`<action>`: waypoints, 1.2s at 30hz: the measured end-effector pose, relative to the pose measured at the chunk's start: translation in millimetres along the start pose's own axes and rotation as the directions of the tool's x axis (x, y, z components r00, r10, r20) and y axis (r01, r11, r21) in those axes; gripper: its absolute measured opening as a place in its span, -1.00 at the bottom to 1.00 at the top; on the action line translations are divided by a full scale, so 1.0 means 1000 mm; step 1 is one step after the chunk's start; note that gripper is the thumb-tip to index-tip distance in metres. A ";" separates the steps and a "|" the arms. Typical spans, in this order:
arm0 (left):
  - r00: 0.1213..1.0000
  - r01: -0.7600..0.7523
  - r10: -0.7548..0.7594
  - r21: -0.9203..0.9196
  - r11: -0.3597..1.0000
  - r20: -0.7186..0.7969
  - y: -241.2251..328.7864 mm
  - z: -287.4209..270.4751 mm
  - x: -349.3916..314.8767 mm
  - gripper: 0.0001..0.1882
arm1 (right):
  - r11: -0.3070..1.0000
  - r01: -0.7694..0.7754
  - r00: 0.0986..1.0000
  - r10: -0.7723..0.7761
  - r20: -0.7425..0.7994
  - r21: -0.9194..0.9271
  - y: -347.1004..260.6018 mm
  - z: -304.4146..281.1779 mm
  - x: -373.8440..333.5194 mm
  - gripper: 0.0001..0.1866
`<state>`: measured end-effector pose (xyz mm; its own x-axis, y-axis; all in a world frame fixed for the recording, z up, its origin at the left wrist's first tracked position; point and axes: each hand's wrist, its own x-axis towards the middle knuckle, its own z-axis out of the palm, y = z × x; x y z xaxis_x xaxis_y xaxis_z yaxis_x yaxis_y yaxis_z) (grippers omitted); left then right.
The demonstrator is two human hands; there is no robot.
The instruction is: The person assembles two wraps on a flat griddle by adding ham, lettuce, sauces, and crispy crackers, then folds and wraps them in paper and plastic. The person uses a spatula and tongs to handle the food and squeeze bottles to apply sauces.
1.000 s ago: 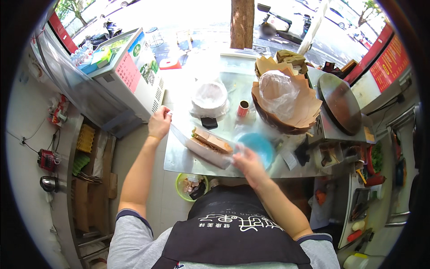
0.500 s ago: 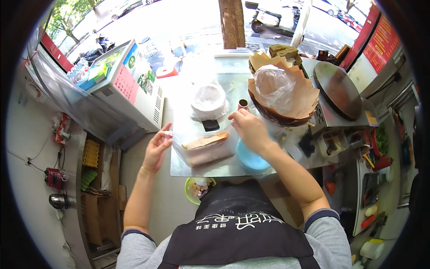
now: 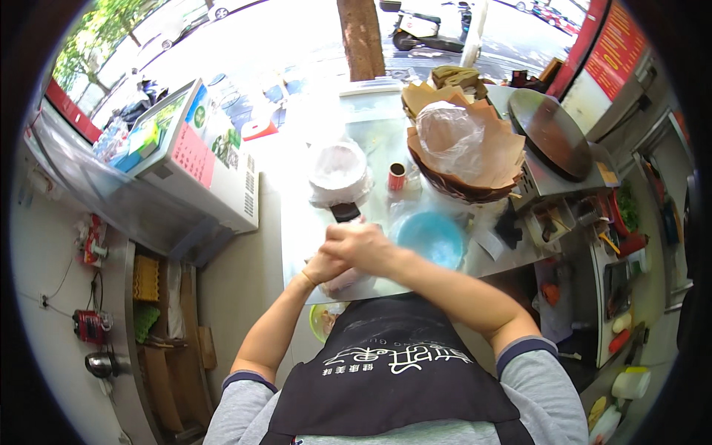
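Note:
My hands meet at the front edge of the metal table (image 3: 297, 222). My right hand (image 3: 365, 246) is closed and lies over my left hand (image 3: 326, 265), partly covering its fingers. Between them they gather the top of a clear plastic bag (image 3: 351, 282) with a paper-wrapped item inside; most of the bag is hidden by my hands and forearms. Just beyond my fingers lies a flat black object (image 3: 345, 213). To the right of my hands sits a round blue bowl (image 3: 432, 239).
A plastic-wrapped white stack (image 3: 337, 167) and a red roll (image 3: 397, 178) stand farther back. Brown paper bags (image 3: 500, 148) are piled at the right, beside a round griddle (image 3: 552, 135). A white chest freezer (image 3: 215, 159) stands left; a green bin (image 3: 319, 322) is below the table edge.
My hands were apart at the bag's two upper corners; now they have come together over it. The right hand moved left and nearer, the left hand moved right. The view shifted slightly.

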<state>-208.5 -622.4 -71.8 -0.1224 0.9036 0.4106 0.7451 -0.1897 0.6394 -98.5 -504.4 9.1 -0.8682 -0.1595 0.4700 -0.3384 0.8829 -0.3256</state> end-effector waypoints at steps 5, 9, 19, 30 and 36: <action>0.913 0.404 -0.392 -0.380 0.832 0.114 -0.028 0.011 -0.010 -0.74 | 0.946 -0.174 0.918 0.257 -0.303 0.275 0.010 0.014 -0.008 -0.71; 0.817 0.547 -0.490 -0.674 0.497 0.302 -0.004 -0.002 0.006 -0.71 | 0.785 -0.394 0.886 0.463 -0.030 0.477 0.032 0.031 -0.043 -0.68; 0.838 0.537 -0.441 -0.625 0.566 0.321 0.004 -0.011 0.005 -0.68 | 0.783 -0.416 0.790 0.563 -0.243 0.462 0.036 0.033 -0.064 -0.86; 0.702 0.711 -0.368 -0.572 0.408 0.610 -0.016 -0.041 0.001 -0.87 | 0.691 -0.262 0.947 0.320 0.040 0.673 0.005 0.028 -0.053 -0.90; 0.901 0.419 -0.409 -0.045 0.907 0.145 0.014 -0.025 0.006 -0.95 | 0.571 -0.658 0.723 0.663 0.197 0.491 0.045 0.067 -0.043 -0.61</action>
<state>-214.9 -629.2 -44.4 -0.3202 0.9472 0.0145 0.5949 0.1892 0.7812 -100.8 -487.1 -80.5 -0.9230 0.3830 -0.0375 0.1993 0.3923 -0.8980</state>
